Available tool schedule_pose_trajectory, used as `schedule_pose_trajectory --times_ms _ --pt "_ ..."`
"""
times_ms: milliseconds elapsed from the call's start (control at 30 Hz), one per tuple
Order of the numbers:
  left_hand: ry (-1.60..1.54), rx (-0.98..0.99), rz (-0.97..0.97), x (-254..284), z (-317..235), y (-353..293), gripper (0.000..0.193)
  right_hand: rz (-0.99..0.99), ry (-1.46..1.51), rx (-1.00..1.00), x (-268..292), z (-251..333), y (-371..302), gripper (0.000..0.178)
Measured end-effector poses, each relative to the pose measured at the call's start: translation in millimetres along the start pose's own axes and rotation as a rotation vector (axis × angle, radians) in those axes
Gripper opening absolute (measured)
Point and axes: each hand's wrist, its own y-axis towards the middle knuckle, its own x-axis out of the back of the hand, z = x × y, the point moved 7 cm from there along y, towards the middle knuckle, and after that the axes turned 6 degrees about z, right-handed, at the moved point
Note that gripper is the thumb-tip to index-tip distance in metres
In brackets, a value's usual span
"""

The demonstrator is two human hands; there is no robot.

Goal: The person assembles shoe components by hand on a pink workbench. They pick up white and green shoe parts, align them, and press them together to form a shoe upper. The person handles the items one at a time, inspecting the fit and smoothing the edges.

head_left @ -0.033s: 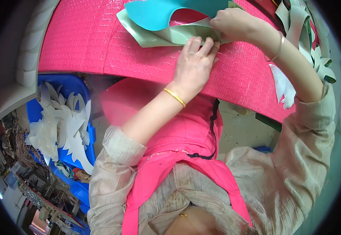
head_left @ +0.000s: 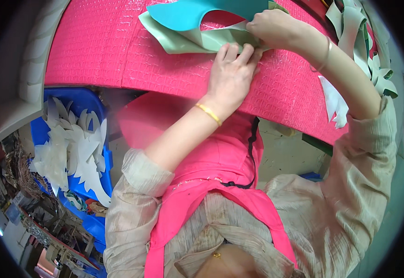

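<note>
A flexible cut sheet with a turquoise part (head_left: 188, 17) and a pale green part (head_left: 176, 41) lies at the far edge of view on the pink table cover (head_left: 90, 44). Whether these are two faces of one piece or two layers I cannot tell. My left hand (head_left: 232, 76) has its bent fingers pressed together over the near edge of the pale green part. Just to its right, my right hand (head_left: 274, 30) is closed in a fist on the sheet's right end. Its fingertips, and any tool within, are hidden.
A blue bin (head_left: 103, 109) of white offcuts (head_left: 74, 148) stands below the table at left. Pale strips with green faces (head_left: 355, 34) hang at far right. A white scrap (head_left: 334, 102) lies beneath my right forearm. A grey frame (head_left: 19, 116) borders the left side.
The sheet's turquoise and pale green parts have shifted up very slightly. My right fist has moved a little to the left; my left hand stays almost in place.
</note>
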Motion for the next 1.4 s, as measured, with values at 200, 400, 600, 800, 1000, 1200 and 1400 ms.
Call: schedule_pose_trajectory --times_ms 200,400,600,800,1000,1200,1400 --pt "0.151 -0.027 -0.043 -10.9 -9.2 8.1 0.033 -0.098 -0.109 0.03 -13.0 -5.7 -6.5 0.026" --pt "0.19 0.015 -0.004 -19.0 -28.2 24.3 0.031 0.114 0.716 -0.265 7.9 -34.0 -8.1 0.04" --pt "0.273 -0.408 0.066 -17.1 -38.9 39.1 0.011 -0.018 0.065 -0.06 -16.2 -47.6 -61.6 0.02" --pt "0.302 -0.455 0.128 -13.5 -38.2 39.6 0.012 -0.3 0.355 -0.145 -36.4 -37.3 -57.0 0.014" --pt "0.017 -0.178 0.094 -15.4 -21.1 33.1 0.022 -0.213 0.359 -0.112 -28.4 -54.8 -49.4 0.018" --pt "0.286 -0.137 0.084 -31.2 -40.4 39.8 0.031 -0.076 0.282 -0.11 -27.9 -52.7 -36.0 0.017" --pt "0.084 0.01 0.064 -37.2 -32.0 45.3 0.034 -0.228 0.158 -0.12 -20.3 -55.2 -35.0 0.03"
